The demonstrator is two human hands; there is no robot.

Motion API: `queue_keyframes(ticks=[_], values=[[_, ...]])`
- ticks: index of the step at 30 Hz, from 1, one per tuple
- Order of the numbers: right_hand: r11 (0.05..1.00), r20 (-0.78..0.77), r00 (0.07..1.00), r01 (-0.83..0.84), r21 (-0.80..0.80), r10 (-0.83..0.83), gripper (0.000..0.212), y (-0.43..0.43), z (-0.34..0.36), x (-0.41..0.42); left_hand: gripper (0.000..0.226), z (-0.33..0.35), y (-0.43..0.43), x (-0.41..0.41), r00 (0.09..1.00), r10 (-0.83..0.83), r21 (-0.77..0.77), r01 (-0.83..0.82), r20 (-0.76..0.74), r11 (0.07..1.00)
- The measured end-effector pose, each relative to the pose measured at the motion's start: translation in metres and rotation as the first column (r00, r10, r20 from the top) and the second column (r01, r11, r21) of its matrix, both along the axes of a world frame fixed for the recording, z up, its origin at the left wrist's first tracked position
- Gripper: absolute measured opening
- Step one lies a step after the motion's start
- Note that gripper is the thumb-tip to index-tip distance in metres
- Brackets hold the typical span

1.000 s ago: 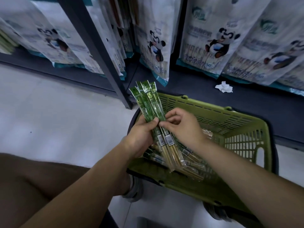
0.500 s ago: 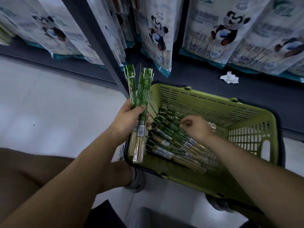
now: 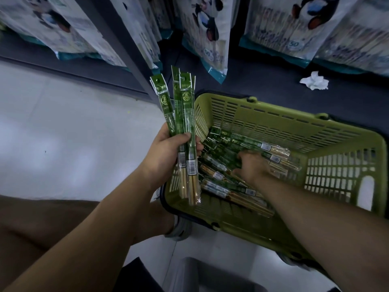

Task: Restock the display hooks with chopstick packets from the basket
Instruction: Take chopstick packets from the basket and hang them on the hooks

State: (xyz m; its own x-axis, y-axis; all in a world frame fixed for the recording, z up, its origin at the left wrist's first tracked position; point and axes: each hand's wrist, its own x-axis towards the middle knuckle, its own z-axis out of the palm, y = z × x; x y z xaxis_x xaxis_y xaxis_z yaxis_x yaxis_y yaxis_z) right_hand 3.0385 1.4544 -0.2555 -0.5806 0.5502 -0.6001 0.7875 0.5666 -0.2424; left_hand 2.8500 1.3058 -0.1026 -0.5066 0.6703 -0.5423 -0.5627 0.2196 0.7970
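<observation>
My left hand (image 3: pixel 166 152) grips a small bundle of green chopstick packets (image 3: pixel 185 131), held upright just left of the green basket (image 3: pixel 294 131). Their hanging tabs point up and the bare wooden ends hang below my palm. Several more chopstick packets (image 3: pixel 223 152) lie in a loose pile on the basket floor. My right hand (image 3: pixel 252 165) is down inside the basket on that pile, blurred, its fingertips among the packets. Whether it holds one is unclear. No display hooks show.
The basket sits on the pale tiled floor (image 3: pixel 63 144) in front of a dark low shelf (image 3: pixel 263 81). Large panda-printed bags (image 3: pixel 206 34) hang above it. A crumpled white tissue (image 3: pixel 314 81) lies on the shelf. A dark upright post (image 3: pixel 126 49) stands left of the basket.
My right hand let go of the bundle and dropped into the basket onto the loose packets. My left hand carried the bundle left, clear of the basket, and stood it more upright.
</observation>
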Motion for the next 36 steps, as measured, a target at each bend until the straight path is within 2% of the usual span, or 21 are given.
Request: queue_keyframes(ticks=[5, 9, 19, 22, 25, 28, 30, 34, 36], values=[[1.0, -0.026, 1.0, 0.001, -0.015, -0.002, 0.042, -0.003, -0.003, 0.003, 0.02, -0.003, 0.001, -0.003, 1.0, 0.02, -0.003, -0.02, 0.009, 1.0], [0.999, -0.035, 0.999, 0.031, -0.02, -0.032, 0.042, -0.004, -0.002, 0.004, 0.022, -0.002, 0.002, 0.0, 1.0, 0.018, -0.006, -0.018, 0.001, 1.0], [0.998, 0.064, 0.998, -0.006, -0.056, 0.009, 0.038, 0.002, 0.0, 0.003, 0.019, -0.002, 0.0, 0.0, 0.999, 0.007, -0.035, -0.008, -0.033, 0.999], [0.995, 0.022, 0.999, 0.026, -0.095, -0.024, 0.03, 0.009, 0.007, 0.005, 0.018, -0.002, 0.001, 0.0, 0.999, 0.006, -0.067, -0.01, -0.051, 0.998], [0.985, -0.061, 0.991, 0.115, -0.125, -0.123, 0.016, 0.022, 0.026, 0.007, 0.016, 0.0, 0.002, 0.002, 0.999, 0.018, -0.112, -0.023, -0.046, 0.993], [0.955, -0.176, 0.953, 0.21, -0.208, -0.248, 0.02, 0.034, 0.056, 0.007, 0.015, 0.001, 0.003, 0.003, 0.999, -0.001, -0.14, -0.006, -0.046, 0.99], [0.92, -0.241, 0.921, 0.222, -0.324, -0.307, 0.019, 0.037, 0.082, 0.002, 0.022, 0.003, 0.004, 0.006, 1.0, -0.01, -0.145, 0.006, -0.026, 0.989], [0.876, -0.325, 0.889, 0.152, -0.457, -0.324, 0.026, 0.032, 0.14, -0.018, 0.061, 0.012, 0.012, 0.018, 0.999, -0.047, -0.183, 0.05, 0.017, 0.982], [0.849, -0.381, 0.849, 0.138, -0.51, -0.367, 0.026, 0.026, 0.165, -0.027, 0.071, 0.017, 0.018, 0.027, 0.997, -0.065, -0.179, 0.069, 0.028, 0.981]])
